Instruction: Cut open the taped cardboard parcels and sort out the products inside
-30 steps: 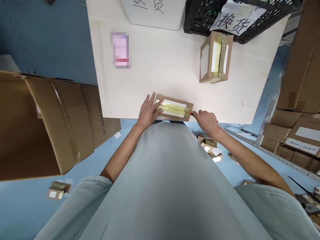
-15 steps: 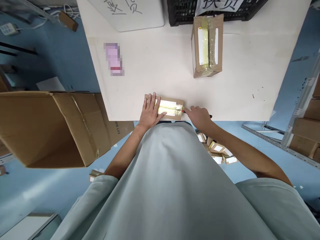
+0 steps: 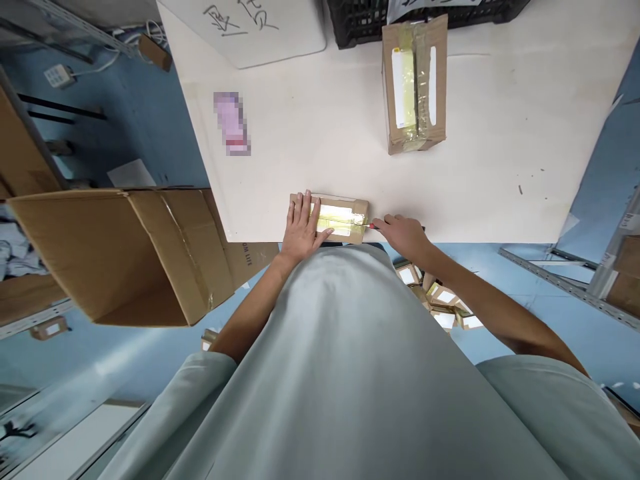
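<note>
A small flat cardboard box sealed with yellowish tape lies at the near edge of the white table. My left hand rests flat on the box's left end, fingers stretched out. My right hand is closed around a red-tipped tool, its tip touching the box's right end at the tape seam.
A taller taped box stands further back on the table, before a black crate. A white board with writing lies at the far left. A large open carton sits left. Small boxes litter the blue floor.
The view swung and settled. The small box and both hands sit slightly further left on the table edge; the tool tip stays at the box's right end.
</note>
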A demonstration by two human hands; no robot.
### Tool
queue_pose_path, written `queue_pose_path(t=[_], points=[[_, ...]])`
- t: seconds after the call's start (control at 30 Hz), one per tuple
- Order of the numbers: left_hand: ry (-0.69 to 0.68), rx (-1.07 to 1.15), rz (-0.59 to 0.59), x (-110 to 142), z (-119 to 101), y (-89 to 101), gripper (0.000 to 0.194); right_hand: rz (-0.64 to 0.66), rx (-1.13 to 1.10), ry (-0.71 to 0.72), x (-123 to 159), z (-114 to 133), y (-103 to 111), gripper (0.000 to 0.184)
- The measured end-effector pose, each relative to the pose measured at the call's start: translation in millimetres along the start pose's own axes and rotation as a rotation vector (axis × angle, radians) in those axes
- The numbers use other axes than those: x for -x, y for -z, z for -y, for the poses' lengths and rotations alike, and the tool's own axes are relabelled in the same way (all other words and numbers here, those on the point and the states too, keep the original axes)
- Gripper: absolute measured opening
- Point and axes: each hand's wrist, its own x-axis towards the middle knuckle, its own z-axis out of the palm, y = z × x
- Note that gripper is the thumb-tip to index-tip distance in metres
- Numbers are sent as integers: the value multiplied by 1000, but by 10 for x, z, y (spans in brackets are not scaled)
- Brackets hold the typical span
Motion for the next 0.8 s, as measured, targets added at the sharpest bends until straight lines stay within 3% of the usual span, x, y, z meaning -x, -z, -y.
queue_pose_path(t=[0.17,0.3,0.37,0.53,0.67,0.8], points=[[-47,-1,-18,28,132,-117,105,-162,-178,90,-205,-235,-559,39],[-79,12,-37,61,339,-136,106,-333,-421,122,-343,-79,-849,40],[-86,24,-59,85,477,-96,106,-439,-594,68,-389,56,-924,44],[-102,104,-95,144,773,5,106,-593,-880,-238,-513,306,-921,55],[-126,165,-113,159,872,-1,104,-555,-935,-306,-588,452,-762,56],[-142,212,-132,179,970,43,104,-613,-904,-348,-589,677,-539,50]])
